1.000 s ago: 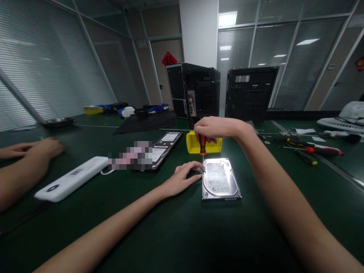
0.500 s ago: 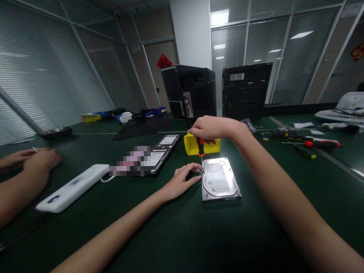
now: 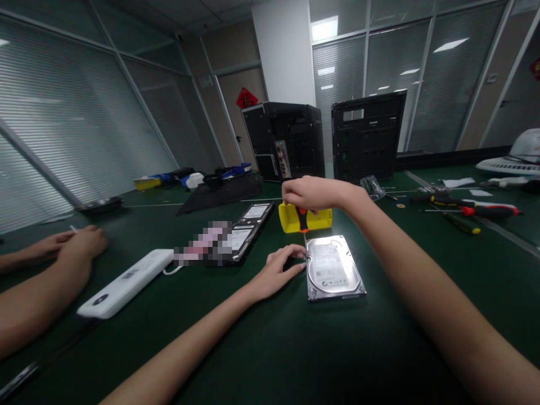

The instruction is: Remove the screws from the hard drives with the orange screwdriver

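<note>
A silver hard drive (image 3: 333, 267) lies flat on the dark green table, label side up. My left hand (image 3: 283, 269) rests on the table at its left edge, thumb and fingertips curled against that side. Above the drive's far left corner, my right hand (image 3: 306, 194) grips the orange-and-black handle of a screwdriver (image 3: 302, 219). The screwdriver stands upright, its shaft pointing down at the corner; the tip is too small to make out. Just behind the handle sits a yellow plastic tray (image 3: 318, 220), partly covered by my right hand.
Left of my hands are two more hard drives (image 3: 255, 216), a pixelated item and a white power strip (image 3: 126, 284). Another person's hands (image 3: 82, 242) are at far left. Screwdrivers and pliers (image 3: 489, 211) lie right. Behind stand a black computer case (image 3: 291, 140) and a black panel (image 3: 369, 135).
The whole view has shifted slightly, so things appear further right. Both hands keep their places at the hard drive, with the screwdriver still upright at its corner.
</note>
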A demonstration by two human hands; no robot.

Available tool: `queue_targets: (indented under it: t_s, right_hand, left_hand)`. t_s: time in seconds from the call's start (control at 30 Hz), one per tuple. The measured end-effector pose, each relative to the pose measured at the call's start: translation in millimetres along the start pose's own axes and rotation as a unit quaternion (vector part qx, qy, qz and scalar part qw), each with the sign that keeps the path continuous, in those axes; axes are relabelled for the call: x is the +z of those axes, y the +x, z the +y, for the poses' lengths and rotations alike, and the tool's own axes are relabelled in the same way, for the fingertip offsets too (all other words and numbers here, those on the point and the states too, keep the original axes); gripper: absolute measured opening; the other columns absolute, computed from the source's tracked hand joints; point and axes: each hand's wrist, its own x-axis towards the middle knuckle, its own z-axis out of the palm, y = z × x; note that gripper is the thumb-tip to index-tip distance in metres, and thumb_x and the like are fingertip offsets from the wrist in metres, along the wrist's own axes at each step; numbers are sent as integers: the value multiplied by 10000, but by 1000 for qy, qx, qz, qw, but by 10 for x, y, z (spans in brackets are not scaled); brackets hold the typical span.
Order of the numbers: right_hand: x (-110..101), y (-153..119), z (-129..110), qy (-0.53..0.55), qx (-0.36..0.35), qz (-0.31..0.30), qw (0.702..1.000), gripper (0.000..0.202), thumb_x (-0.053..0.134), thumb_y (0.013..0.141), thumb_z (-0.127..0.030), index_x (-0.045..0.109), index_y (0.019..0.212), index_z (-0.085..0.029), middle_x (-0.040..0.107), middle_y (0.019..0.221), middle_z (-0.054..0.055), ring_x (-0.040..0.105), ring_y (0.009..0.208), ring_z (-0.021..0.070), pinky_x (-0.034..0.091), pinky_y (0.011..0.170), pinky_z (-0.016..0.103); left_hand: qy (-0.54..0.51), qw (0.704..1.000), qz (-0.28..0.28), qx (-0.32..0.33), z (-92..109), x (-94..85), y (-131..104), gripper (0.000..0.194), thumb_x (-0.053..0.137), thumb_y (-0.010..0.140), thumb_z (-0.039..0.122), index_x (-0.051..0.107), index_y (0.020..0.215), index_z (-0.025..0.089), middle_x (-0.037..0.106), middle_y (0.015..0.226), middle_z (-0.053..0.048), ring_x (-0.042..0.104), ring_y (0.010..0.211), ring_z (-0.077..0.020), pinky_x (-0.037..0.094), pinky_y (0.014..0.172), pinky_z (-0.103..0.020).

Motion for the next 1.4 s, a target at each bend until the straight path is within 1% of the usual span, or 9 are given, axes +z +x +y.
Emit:
queue_targets:
  t_s: [0.2, 0.37, 0.47, 0.57, 0.7, 0.83, 1.0, 1.2, 1.4]
  right_hand:
    - [37, 22, 12, 6, -16, 4, 1000, 242, 347, 868, -289, 532, 923, -142, 631, 833, 71, 566, 522, 92, 383, 486, 197]
    - [-8, -30, -9, 38, -63, -27, 997, 253, 447, 816, -286, 490, 1021, -143, 614, 909, 73, 577, 613, 96, 426, 540, 184]
    - [-26, -51, -40, 72, -78, -52, 993, 296, 448, 806, -219, 449, 1091, -142, 587, 967, 80, 576, 605, 85, 441, 531, 181]
    - [-15, -45, -49, 82, -84, -53, 992, 306, 435, 814, -199, 438, 1114, -143, 584, 968, 80, 560, 560, 74, 441, 504, 183]
    - [5, -18, -10, 54, -66, -46, 995, 275, 428, 833, -233, 475, 1084, -131, 606, 936, 86, 545, 547, 77, 421, 499, 191]
    - [5, -1, 19, -6, -80, -10, 997, 233, 447, 840, -297, 559, 975, -144, 622, 927, 76, 566, 740, 127, 405, 616, 212]
    - [-8, -16, -15, -3, -61, -6, 998, 330, 388, 859, -416, 549, 983, -156, 618, 894, 71, 550, 741, 152, 374, 600, 233]
    - [-8, -14, -40, 26, -77, -22, 996, 208, 369, 823, -220, 495, 963, -134, 603, 900, 70, 543, 755, 137, 385, 638, 227]
    - [14, 5, -19, 26, -122, -13, 992, 193, 410, 805, -179, 498, 972, -136, 597, 921, 66, 540, 765, 124, 391, 651, 214]
  left_hand:
    - [2, 1000, 3, 6, -23, 15, 7, 319, 443, 871, 427, 485, 1144, 268, 558, 1111, -20, 469, 1086, -213, 289, 980, -400]
    - [-1, 1000, 4, 1, -29, 15, 9, 315, 446, 869, 426, 484, 1141, 271, 552, 1121, -15, 469, 1087, -211, 284, 986, -399]
    - [-3, 1000, 3, -2, -24, 12, 9, 325, 444, 867, 438, 481, 1143, 272, 548, 1128, -21, 463, 1094, -216, 282, 989, -402]
    - [-1, 1000, 3, -1, -22, 11, 9, 334, 445, 865, 439, 481, 1149, 268, 546, 1128, -25, 465, 1090, -218, 284, 988, -399]
    - [3, 1000, 2, -4, -31, 17, 7, 341, 434, 867, 443, 480, 1157, 269, 547, 1130, -25, 461, 1092, -219, 283, 989, -401]
    - [2, 1000, 2, -1, -34, 17, 9, 334, 429, 868, 447, 483, 1145, 270, 545, 1135, -24, 460, 1093, -218, 279, 990, -405]
    - [2, 1000, 1, -1, -32, 13, 17, 332, 434, 867, 448, 485, 1143, 270, 549, 1129, -22, 464, 1090, -217, 278, 986, -407]
    - [6, 1000, 1, 10, -28, 23, 18, 329, 428, 871, 435, 486, 1142, 257, 547, 1151, -32, 459, 1096, -223, 283, 981, -413]
    - [7, 1000, 1, 9, -40, 21, 11, 333, 432, 868, 439, 486, 1144, 261, 556, 1131, -27, 467, 1091, -220, 288, 977, -403]
